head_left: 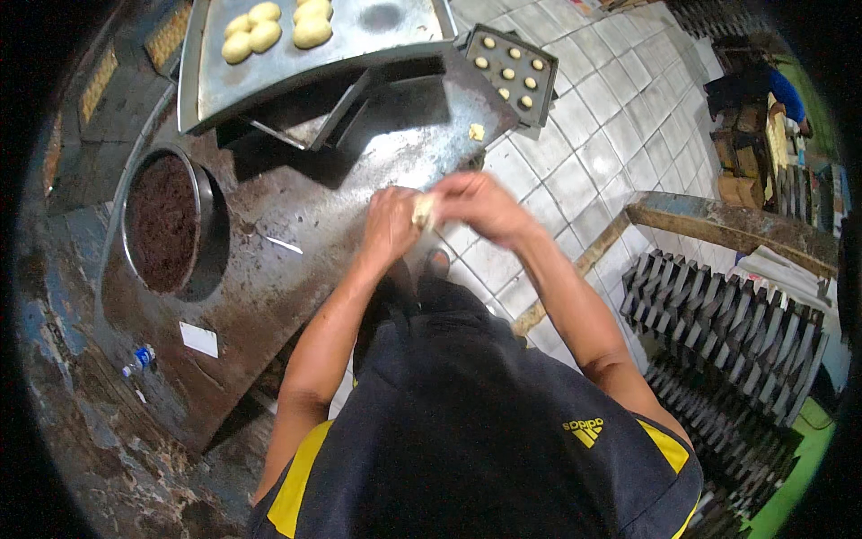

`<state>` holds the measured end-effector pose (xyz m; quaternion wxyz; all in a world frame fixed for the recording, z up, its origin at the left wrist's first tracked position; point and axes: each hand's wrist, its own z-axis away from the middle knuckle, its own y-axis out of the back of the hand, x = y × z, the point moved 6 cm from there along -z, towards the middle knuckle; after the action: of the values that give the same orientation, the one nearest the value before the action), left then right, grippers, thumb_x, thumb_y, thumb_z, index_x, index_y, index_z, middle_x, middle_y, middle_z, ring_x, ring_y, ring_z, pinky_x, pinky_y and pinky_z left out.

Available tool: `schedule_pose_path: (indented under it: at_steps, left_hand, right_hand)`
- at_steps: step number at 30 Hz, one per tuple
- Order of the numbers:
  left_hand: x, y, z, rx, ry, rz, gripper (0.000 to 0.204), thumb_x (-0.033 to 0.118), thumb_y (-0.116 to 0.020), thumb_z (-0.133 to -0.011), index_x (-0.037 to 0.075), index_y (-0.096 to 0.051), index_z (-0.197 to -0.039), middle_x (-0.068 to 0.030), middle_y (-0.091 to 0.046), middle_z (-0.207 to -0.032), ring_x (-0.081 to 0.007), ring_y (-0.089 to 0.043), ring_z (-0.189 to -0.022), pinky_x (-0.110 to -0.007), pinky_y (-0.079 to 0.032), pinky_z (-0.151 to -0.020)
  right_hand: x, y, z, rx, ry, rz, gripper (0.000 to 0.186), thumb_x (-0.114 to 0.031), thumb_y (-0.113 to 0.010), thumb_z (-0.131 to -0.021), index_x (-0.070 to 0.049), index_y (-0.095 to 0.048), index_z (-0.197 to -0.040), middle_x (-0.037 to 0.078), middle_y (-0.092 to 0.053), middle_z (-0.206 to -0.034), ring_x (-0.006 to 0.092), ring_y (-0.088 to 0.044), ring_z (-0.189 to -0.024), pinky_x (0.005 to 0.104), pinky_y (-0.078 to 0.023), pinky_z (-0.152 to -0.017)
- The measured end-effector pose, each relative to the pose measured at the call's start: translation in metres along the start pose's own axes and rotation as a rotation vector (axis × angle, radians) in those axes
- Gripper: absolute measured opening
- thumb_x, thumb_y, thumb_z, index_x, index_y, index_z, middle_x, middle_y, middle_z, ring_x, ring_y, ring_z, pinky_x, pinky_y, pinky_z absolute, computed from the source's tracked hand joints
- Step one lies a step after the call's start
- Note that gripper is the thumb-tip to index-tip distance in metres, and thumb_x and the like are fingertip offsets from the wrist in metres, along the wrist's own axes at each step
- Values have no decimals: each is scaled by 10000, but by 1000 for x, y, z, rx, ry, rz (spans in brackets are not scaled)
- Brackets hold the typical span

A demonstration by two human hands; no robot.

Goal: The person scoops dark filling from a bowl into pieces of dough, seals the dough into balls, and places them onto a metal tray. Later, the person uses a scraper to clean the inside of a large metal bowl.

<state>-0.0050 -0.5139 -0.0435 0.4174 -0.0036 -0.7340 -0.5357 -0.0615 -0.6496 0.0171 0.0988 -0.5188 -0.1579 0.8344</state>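
Observation:
Above the table's near right edge, my left hand (392, 221) is closed around a piece of pale yellow dough (424, 210). My right hand (481, 206), smeared by motion, has its fingers closed against the dough's right side. A small scrap of dough (476, 132) lies on the table farther off. To the left stands a round metal bowl (210, 211), which holds a dark brown crumbly mass (162, 225). Several smooth dough balls (264, 35) sit in clusters on a large metal tray (386, 49) at the far side.
A smaller dark tray (546, 90) with several little dough balls is beyond the worn metal table (269, 202). A white card (199, 340), a thin white strip (285, 243) and a bottle (138, 361) lie left. Stacked dark metal pans (718, 323) stand right, above tiled floor (593, 117).

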Motion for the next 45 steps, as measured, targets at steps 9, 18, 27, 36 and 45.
schedule_pose_path:
  at_steps: [9,18,27,36,45]
  left_hand:
    - [6,17,-3,-77,505,1000,452,399,-546,-1030,11,-713,-1190,-112,-678,-1230,-235,-597,-1146,-371,-434,-1015]
    - [81,52,-27,246,400,1849,765,616,-320,-1040,63,-323,-1568,-62,-402,-1551,-214,-376,-1418,-387,-298,-1180]
    - [61,154,-69,480,220,1305,561,367,-520,-1065,-21,-477,-1468,-201,-474,-1505,-246,-486,-1355,-314,-422,-1057]
    - [-56,232,-76,814,218,1109,473,44,-638,-974,-39,-472,-1409,-124,-562,-1362,-173,-593,-1141,-296,-496,-956]
    - [-104,297,-103,593,228,581,472,138,-671,-933,27,-548,-1376,-199,-591,-1346,-314,-604,-1219,-395,-477,-1016]
  right_hand:
    - [36,184,-66,927,-58,1224,312,-228,-740,-896,19,-688,-1079,147,-684,-946,258,-669,-850,373,-521,-721]
    - [-62,-42,35,525,956,820,487,-278,-805,-836,-2,-597,-1180,173,-649,-1146,294,-634,-1090,383,-500,-934]
    - [-115,-56,-54,182,318,35,448,-451,-579,-1022,-15,-648,-1098,70,-672,-1022,125,-598,-916,301,-492,-828]
    - [-209,39,-253,341,568,1706,569,-358,-676,-932,50,-515,-1294,273,-590,-1216,414,-572,-1150,480,-449,-989]
    - [-185,38,-286,-11,570,1896,672,-374,-420,-1054,63,-219,-1523,308,-213,-1601,487,-245,-1467,546,-214,-1208]
